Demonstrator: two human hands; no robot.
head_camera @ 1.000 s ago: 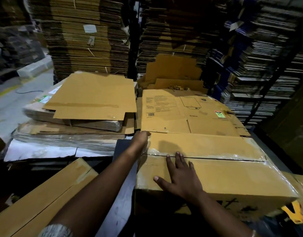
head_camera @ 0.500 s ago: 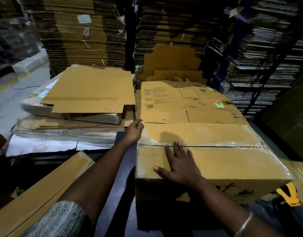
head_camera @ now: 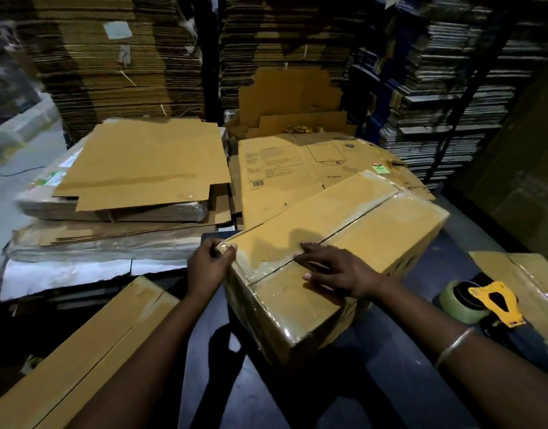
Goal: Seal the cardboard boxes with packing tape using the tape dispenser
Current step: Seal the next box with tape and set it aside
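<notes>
On the dark table, the box [head_camera: 328, 243] now sits turned at an angle vs 0.5 s ago. Left hand [head_camera: 209, 267] grips its near-left corner; right hand [head_camera: 334, 270] lies flat, fingers straight, on the taped seam. Tape dispenser [head_camera: 483, 300] idle at right; probably repositioning for more tape.

- two hands, the left hand [head_camera: 209, 267] and the right hand [head_camera: 337, 269];
- one closed box [head_camera: 343, 252];
- one tape dispenser [head_camera: 479, 300];
- one long flat box [head_camera: 77, 357];
- one bracelet [head_camera: 453, 345]
</notes>
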